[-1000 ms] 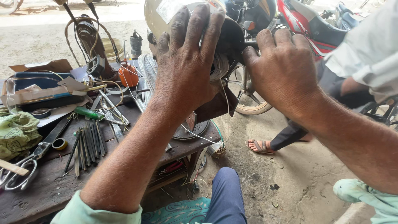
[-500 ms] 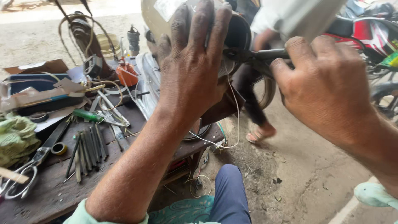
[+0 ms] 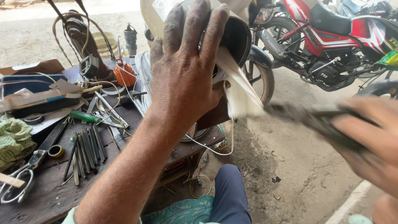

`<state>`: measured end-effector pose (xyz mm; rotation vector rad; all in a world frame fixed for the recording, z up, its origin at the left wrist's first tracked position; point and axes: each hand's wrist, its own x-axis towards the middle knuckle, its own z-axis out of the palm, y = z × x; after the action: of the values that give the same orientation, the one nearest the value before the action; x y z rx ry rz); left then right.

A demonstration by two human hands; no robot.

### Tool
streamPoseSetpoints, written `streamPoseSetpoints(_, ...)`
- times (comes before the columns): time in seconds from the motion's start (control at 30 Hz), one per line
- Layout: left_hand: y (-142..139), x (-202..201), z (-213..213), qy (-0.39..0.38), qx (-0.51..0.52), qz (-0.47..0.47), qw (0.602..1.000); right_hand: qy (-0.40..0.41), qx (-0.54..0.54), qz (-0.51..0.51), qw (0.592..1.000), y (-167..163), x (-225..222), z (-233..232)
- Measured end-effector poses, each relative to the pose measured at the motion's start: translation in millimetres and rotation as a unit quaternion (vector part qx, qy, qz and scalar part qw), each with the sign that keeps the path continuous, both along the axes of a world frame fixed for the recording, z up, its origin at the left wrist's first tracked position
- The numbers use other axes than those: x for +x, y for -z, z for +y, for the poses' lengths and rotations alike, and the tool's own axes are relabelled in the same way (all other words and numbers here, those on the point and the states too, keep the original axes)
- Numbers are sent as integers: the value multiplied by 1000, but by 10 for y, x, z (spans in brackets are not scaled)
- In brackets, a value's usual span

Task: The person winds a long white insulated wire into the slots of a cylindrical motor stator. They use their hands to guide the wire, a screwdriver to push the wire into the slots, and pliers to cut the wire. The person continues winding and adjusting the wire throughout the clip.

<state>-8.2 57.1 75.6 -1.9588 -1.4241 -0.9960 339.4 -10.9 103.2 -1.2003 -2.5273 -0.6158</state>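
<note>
Workbench (image 3: 49, 195), left hand (image 3: 186, 79) on housing (image 3: 236, 37)

Tool-cluttered workbench (image 3: 54, 195) left, motorcycle (image 3: 331, 45) right

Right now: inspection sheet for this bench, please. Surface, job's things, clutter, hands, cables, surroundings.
Surface: dark wooden bench, worn, crowded with tools.
Job's things: round beige housing with a dark open end, held up over the bench edge; white strip hanging from its opening; dark pliers-like tool, blurred.
Clutter: scissors, row of dark rods, green-handled screwdriver, tape roll, orange oil can, green cloth.
Hands: left hand spread over the housing, gripping it; right hand closed on the tool, motion-blurred.
Cables: white wire coil; thin white wire drooping off the bench.
Surroundings: dirt ground, red motorcycle parked close by.
</note>
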Motion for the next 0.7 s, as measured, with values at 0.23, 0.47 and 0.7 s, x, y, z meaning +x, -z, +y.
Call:
streamPoseSetpoints(0.23, -73, -225, -104, 129, 18, 6, 991, -78, -293, 56, 951, 675, 934, -18)
streamPoseSetpoints(0.47, -74, -562, -266, 236, -57, -78, 967, -185, -517, 294, 782, 2336, -501, 380)
streamPoseSetpoints(0.7, 836, -1027, -642, 94, 25, -150, 984, 41, -741, 498, 448, 3070, -1869, 198)
